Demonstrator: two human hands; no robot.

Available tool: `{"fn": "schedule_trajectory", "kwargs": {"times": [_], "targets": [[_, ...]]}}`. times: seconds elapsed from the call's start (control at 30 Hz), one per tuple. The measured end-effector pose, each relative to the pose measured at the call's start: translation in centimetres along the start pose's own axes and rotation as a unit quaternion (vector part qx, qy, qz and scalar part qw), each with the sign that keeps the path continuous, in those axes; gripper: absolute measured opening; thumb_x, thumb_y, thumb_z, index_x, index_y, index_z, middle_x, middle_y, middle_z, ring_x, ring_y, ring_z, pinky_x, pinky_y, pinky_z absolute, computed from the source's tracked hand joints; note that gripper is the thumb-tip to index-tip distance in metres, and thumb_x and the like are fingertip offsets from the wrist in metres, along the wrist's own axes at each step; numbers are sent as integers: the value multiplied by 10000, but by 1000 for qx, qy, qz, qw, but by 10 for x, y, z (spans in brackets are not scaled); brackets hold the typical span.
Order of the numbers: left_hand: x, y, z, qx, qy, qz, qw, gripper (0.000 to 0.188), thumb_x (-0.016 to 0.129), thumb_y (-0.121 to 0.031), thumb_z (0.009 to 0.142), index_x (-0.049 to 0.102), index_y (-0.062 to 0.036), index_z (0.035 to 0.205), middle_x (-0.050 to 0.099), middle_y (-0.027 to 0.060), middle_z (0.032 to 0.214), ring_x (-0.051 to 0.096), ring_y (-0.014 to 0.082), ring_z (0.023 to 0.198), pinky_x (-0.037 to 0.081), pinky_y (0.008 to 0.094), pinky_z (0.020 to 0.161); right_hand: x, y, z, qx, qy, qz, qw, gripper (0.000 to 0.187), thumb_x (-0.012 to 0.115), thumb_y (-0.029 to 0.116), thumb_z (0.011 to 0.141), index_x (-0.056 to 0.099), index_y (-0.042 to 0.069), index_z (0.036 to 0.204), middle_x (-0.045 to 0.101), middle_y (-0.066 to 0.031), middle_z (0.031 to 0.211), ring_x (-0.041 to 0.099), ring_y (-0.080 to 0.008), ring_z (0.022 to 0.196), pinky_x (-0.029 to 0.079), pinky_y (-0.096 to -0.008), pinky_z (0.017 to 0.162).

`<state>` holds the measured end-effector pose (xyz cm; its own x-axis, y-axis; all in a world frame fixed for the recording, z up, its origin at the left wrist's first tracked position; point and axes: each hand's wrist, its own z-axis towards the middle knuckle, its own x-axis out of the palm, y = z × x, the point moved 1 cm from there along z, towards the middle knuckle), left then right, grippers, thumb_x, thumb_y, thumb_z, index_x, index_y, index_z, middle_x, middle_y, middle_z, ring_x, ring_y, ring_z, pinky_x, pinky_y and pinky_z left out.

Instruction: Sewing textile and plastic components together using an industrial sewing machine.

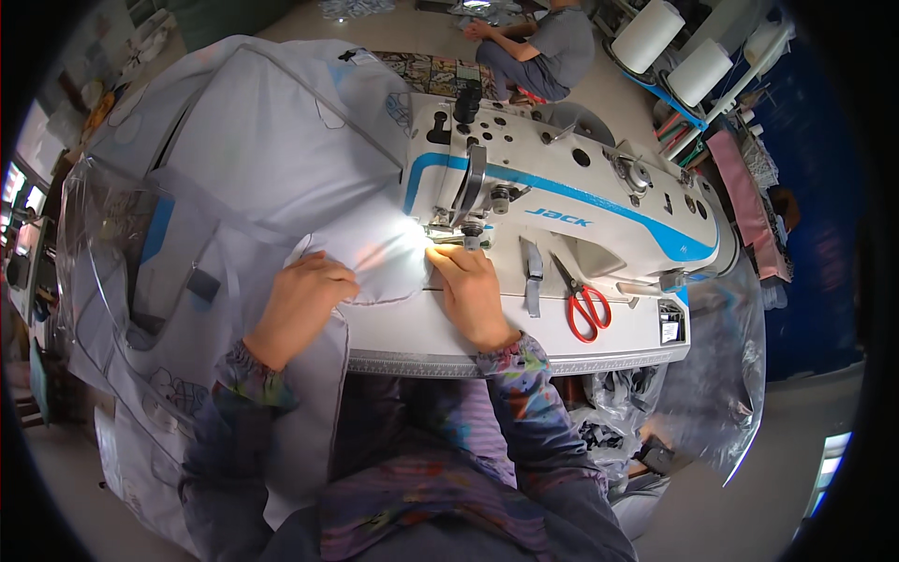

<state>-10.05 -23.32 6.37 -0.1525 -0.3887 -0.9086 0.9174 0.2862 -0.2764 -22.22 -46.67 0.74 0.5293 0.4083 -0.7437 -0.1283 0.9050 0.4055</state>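
A large piece of pale grey fabric (272,140) with a dark stitched edge spreads over the left of the sewing machine (599,201) and hangs down towards my lap. Bent fingers of my left hand (304,302) are closed on the fabric left of the needle area. My right hand (471,292) is close to the presser foot (472,236), its thumb and forefinger pinched at the fabric's edge. Bright lamplight washes out the cloth by the needle. My palms hide part of the fabric's edge.
Red-handled scissors (585,309) and a grey strap piece (533,279) lie right of my right hand. White thread cones (646,37) stand at the far right. A person (552,51) sits low beyond the machine. Clear plastic (726,375) hangs at the table's right end.
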Motion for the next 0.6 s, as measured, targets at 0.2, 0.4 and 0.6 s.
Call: {"fn": "schedule_trajectory", "kwargs": {"times": [0.2, 0.4, 0.6], "targets": [[7, -2, 12, -14, -16, 53, 998, 135, 616, -96, 753, 727, -116, 828, 711, 21, 919, 680, 219, 909, 539, 351, 806, -1, 4, 2, -5, 8, -19, 1000, 452, 600, -48, 772, 672, 67, 1203, 651, -79, 1146, 587, -310, 955, 477, -394, 870], [22, -13, 19, -46, -11, 91, 995, 97, 614, -106, 758, 709, -99, 776, 683, 48, 842, 686, 241, 850, 545, 355, 696, -2, 7, 0, 2, 15, -19, 1000, 455, 601, -41, 788, 664, 71, 1224, 644, -72, 1162, 578, -298, 986, 470, -397, 883], [39, -55, 38, -70, 53, 154, 984, 81, 594, -95, 804, 673, -94, 821, 649, 66, 836, 677, 262, 784, 546, 393, 668, -6, 14, -3, 18, 21, -1, 1000, 415, 606, -32, 803, 657, 47, 1207, 646, -91, 1141, 574, -309, 1002, 472, -401, 883]]}}
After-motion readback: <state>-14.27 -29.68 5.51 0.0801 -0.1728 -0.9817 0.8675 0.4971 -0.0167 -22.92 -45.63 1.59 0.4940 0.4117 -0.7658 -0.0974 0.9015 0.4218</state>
